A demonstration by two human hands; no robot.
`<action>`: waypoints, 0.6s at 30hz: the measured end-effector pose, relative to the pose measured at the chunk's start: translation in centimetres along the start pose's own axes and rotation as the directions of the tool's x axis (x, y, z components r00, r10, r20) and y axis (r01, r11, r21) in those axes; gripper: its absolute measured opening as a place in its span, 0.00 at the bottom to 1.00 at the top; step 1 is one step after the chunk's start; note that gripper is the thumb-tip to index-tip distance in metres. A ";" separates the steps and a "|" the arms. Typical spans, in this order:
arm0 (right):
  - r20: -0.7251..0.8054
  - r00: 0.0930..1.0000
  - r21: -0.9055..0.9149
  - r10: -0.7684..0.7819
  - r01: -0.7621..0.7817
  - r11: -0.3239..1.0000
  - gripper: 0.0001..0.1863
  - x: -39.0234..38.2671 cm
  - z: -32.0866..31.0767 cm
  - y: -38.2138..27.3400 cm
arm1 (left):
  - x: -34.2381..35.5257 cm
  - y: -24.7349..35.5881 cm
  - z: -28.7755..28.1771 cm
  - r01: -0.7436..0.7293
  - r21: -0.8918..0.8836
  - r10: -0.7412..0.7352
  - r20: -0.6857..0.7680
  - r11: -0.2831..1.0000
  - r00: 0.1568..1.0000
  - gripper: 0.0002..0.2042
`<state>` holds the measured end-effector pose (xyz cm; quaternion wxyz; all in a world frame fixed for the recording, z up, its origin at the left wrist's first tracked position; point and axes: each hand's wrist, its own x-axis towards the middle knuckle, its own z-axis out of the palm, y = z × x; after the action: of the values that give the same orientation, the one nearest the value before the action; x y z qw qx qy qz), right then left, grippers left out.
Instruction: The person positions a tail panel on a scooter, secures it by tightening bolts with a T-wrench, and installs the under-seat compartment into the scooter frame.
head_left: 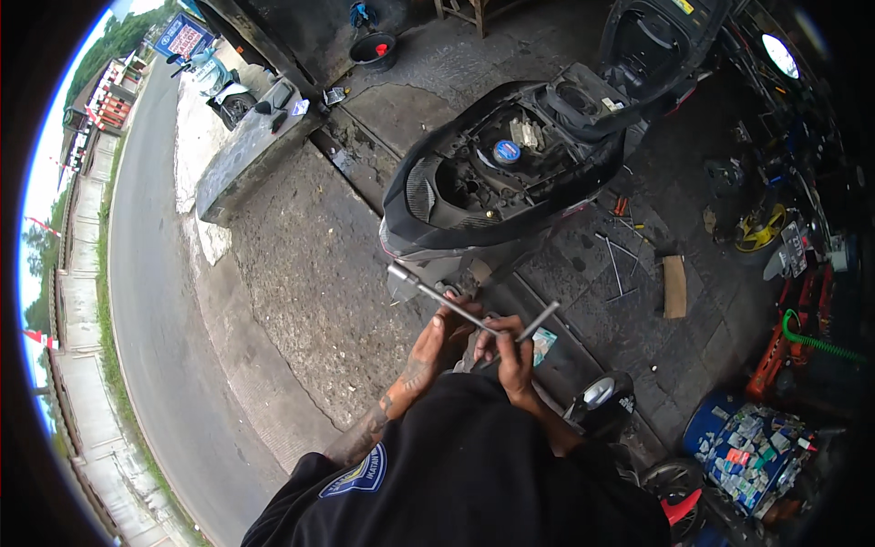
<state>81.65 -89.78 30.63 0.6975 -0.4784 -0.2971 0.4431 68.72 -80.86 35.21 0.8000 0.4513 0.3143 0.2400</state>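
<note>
My right hand (pixel 507 351) is closed around a metal T-handle socket wrench (pixel 441 296), near its crossbar. The long shaft slants up and left to a thicker socket end, in front of the scooter's tail. My left hand (pixel 436 339) is beside the shaft, its fingers loosely stretched and partly behind it; no grip on the wrench shows there. Just ahead stands a black scooter body (pixel 410 228) with its seat area uncovered. A blue round cap (pixel 507 152) sits in the middle of its opened frame.
Several hand tools (pixel 620 264) lie on the floor to the right, near a brown cardboard piece (pixel 674 286). A blue drum (pixel 720 428) covered with stickers stands at lower right, by a red metal stand (pixel 788 333). A black basin (pixel 374 52) is at the back. The road (pixel 150 273) runs along the left.
</note>
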 end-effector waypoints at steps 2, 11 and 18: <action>0.244 0.968 -0.272 0.050 0.019 0.962 0.14 -0.8 1.2 -1.2 | -0.6 -0.4 -0.1 -0.018 -0.155 -0.001 -0.123 0.988 0.992 0.28; 0.292 0.941 -0.736 -0.172 0.336 0.588 0.19 -5.8 2.3 0.1 | -2.1 1.0 -3.0 -0.088 0.635 -0.036 0.179 0.767 0.983 0.25; -0.733 0.612 0.282 0.297 -0.124 0.951 0.10 -8.5 -0.2 10.5 | 0.0 6.1 -8.0 -0.289 0.797 0.159 0.241 0.530 0.957 0.14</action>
<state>74.64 -95.98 20.88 0.7448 -0.5786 0.1324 0.3049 62.36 -73.45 37.36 0.4777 0.8244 0.2726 0.1336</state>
